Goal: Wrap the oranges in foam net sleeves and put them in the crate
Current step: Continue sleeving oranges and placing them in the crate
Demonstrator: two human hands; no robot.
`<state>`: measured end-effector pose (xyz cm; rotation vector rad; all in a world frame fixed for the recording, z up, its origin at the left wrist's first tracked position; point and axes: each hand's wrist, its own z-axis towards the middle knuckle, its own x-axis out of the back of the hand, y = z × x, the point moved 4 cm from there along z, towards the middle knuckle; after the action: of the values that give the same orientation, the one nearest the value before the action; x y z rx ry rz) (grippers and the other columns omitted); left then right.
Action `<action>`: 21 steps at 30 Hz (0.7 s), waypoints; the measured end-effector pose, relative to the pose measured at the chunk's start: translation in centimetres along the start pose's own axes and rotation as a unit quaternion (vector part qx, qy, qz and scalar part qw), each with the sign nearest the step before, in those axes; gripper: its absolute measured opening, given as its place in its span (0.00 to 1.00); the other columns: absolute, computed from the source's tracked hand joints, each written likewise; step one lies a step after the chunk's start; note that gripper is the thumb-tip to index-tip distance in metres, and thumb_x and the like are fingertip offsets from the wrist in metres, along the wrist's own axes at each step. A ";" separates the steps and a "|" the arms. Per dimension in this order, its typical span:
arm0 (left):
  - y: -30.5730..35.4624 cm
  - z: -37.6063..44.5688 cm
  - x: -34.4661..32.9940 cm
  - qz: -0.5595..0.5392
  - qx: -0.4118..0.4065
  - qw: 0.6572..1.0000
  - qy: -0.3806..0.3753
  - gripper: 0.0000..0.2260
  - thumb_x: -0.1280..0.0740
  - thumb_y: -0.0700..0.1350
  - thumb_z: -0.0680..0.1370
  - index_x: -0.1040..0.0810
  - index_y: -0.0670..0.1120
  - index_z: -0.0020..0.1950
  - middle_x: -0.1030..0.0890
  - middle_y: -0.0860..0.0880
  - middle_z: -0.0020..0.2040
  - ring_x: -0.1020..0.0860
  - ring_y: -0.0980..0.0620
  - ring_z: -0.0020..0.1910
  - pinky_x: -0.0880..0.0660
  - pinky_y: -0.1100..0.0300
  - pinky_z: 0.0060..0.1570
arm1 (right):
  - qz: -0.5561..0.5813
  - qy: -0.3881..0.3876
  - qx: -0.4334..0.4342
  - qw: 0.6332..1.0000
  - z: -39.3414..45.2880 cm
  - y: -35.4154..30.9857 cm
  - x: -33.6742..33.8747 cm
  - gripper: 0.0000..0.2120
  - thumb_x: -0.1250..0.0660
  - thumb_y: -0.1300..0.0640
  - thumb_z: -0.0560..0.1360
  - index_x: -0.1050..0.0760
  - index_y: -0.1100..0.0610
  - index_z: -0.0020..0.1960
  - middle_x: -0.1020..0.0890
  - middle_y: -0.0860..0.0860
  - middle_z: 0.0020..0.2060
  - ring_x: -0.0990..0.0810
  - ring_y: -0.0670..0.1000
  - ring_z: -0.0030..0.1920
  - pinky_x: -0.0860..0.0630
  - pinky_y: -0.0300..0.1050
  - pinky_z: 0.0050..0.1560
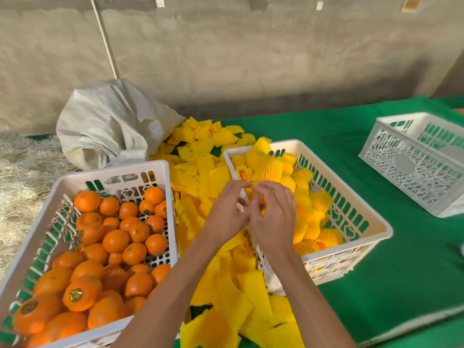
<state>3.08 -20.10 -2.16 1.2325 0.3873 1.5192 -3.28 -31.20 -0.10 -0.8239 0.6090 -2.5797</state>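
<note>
- An orange [261, 198] is seen only as a sliver of colour between the two hands, above the near-left rim of the middle crate [371, 223]; most of it is hidden by the fingers.
- The left hand [227, 209] is held with fingers curled, thumb and forefinger arched toward the right hand; whether the orange or a sleeve is pinched cannot be told.
- The right hand [273, 212] is held against the left, fingers curled round the orange, with yellow foam net [263, 211] showing at the fingertips.
- The middle crate is partly filled with oranges already sleeved in yellow net [270, 169], heaped toward its far-left corner.
- A left crate [160, 167], at the table's left edge, is filled with bare oranges [115, 241], several bearing stickers.
- Loose foam net sleeves [200, 144] are strewn over the green table covering [401, 285] between the two crates, from the far edge to the near edge under the forearms.
- A third white crate [411, 167] stands well apart toward the right edge.
- A crumpled white sack [105, 124] lies at the far-left corner, beside straw [22, 172].
</note>
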 end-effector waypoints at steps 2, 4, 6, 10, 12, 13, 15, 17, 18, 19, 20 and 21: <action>-1.1 -0.1 2.0 0.069 0.014 0.997 -0.005 0.16 0.26 0.50 0.79 0.22 0.50 0.65 0.25 0.53 0.63 0.20 0.58 0.50 0.20 0.57 0.49 | 0.028 -0.055 0.003 0.998 -0.6 0.4 -0.9 0.06 0.31 0.63 0.79 0.18 0.59 0.55 0.18 0.52 0.55 0.22 0.53 0.56 0.26 0.45 0.58; -2.5 -0.9 5.0 0.125 0.021 0.992 0.022 0.13 0.28 0.52 0.81 0.20 0.48 0.63 0.24 0.52 0.61 0.21 0.56 0.51 0.22 0.58 0.49 | 0.108 -0.152 -0.026 0.982 -1.5 0.2 -2.5 0.07 0.33 0.63 0.80 0.18 0.60 0.56 0.18 0.52 0.53 0.19 0.51 0.53 0.23 0.45 0.56; -4.6 -2.4 8.5 0.154 0.050 0.985 0.068 0.12 0.31 0.52 0.82 0.20 0.48 0.62 0.24 0.52 0.60 0.23 0.56 0.54 0.26 0.60 0.47 | 0.154 -0.278 -0.054 0.947 -2.8 -0.6 -4.6 0.08 0.34 0.62 0.81 0.18 0.58 0.57 0.16 0.52 0.51 0.16 0.51 0.49 0.21 0.49 0.52; -9.6 -6.6 13.7 0.194 0.178 0.961 0.081 0.10 0.39 0.45 0.86 0.21 0.43 0.53 0.23 0.48 0.47 0.25 0.49 0.44 0.30 0.55 0.39 | 0.091 -0.545 -0.044 0.833 -7.7 -1.2 -9.3 0.19 0.33 0.56 0.81 0.26 0.54 0.72 0.21 0.54 0.66 0.22 0.51 0.65 0.24 0.45 0.60; -12.2 -8.8 14.7 0.248 0.291 0.924 -0.014 0.11 0.41 0.43 0.86 0.27 0.42 0.45 0.27 0.47 0.38 0.28 0.46 0.36 0.34 0.55 0.34 | 0.047 -0.619 -0.028 0.784 -10.0 -0.9 -10.7 0.30 0.29 0.50 0.78 0.34 0.52 0.77 0.28 0.54 0.73 0.30 0.53 0.73 0.29 0.49 0.69; -13.3 -10.1 14.8 0.271 0.350 0.893 -0.082 0.11 0.40 0.44 0.86 0.27 0.42 0.46 0.26 0.46 0.39 0.26 0.45 0.39 0.32 0.54 0.36 | 0.034 -0.638 -0.030 0.768 -10.9 -0.7 -11.1 0.34 0.28 0.47 0.77 0.36 0.51 0.79 0.31 0.54 0.75 0.33 0.54 0.75 0.31 0.51 0.71; -14.5 -12.6 14.4 0.278 0.435 0.827 -0.222 0.12 0.37 0.50 0.85 0.23 0.41 0.56 0.22 0.45 0.48 0.23 0.45 0.47 0.28 0.53 0.42 | 0.011 -0.640 -0.040 0.768 -12.1 -0.3 -11.9 0.39 0.26 0.45 0.75 0.39 0.53 0.80 0.32 0.54 0.75 0.34 0.55 0.75 0.31 0.52 0.70; -14.4 -13.8 13.7 0.279 0.464 0.780 -0.312 0.16 0.33 0.56 0.82 0.22 0.44 0.59 0.22 0.46 0.53 0.24 0.46 0.48 0.29 0.54 0.45 | -0.005 -0.617 -0.053 0.785 -12.6 0.1 -12.4 0.40 0.25 0.45 0.74 0.39 0.55 0.79 0.29 0.56 0.73 0.31 0.58 0.72 0.29 0.52 0.68; -14.1 -13.7 13.5 0.281 0.466 0.772 -0.329 0.18 0.31 0.58 0.81 0.22 0.45 0.60 0.22 0.47 0.55 0.24 0.46 0.50 0.29 0.54 0.46 | -0.003 -0.605 -0.063 0.794 -12.7 0.2 -12.5 0.39 0.24 0.46 0.73 0.37 0.56 0.78 0.28 0.57 0.71 0.29 0.59 0.70 0.28 0.52 0.67; -13.9 -13.5 13.3 0.280 0.466 0.769 -0.335 0.20 0.29 0.58 0.79 0.22 0.45 0.62 0.21 0.47 0.57 0.23 0.46 0.52 0.28 0.54 0.47 | 0.004 -0.592 -0.070 0.803 -12.6 0.4 -12.6 0.36 0.24 0.48 0.73 0.34 0.57 0.76 0.26 0.58 0.68 0.27 0.59 0.68 0.27 0.51 0.64; -13.7 -13.3 13.1 0.280 0.464 0.770 -0.337 0.21 0.28 0.58 0.79 0.22 0.45 0.64 0.21 0.47 0.59 0.22 0.45 0.55 0.27 0.53 0.49 | 0.012 -0.580 -0.077 0.811 -12.6 0.5 -12.7 0.32 0.24 0.49 0.73 0.30 0.58 0.72 0.24 0.58 0.64 0.25 0.58 0.64 0.26 0.50 0.61; -13.6 -13.0 13.0 0.284 0.464 0.769 -0.336 0.21 0.28 0.58 0.79 0.22 0.45 0.64 0.21 0.47 0.61 0.22 0.44 0.57 0.25 0.52 0.51 | 0.022 -0.567 -0.086 0.819 -12.4 0.6 -12.7 0.27 0.23 0.50 0.73 0.26 0.59 0.67 0.22 0.57 0.59 0.24 0.58 0.60 0.25 0.50 0.56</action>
<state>0.93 0.64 -11.68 2.7796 0.2815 1.2052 -1.09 -22.30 -15.34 -2.0738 0.4267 -1.5129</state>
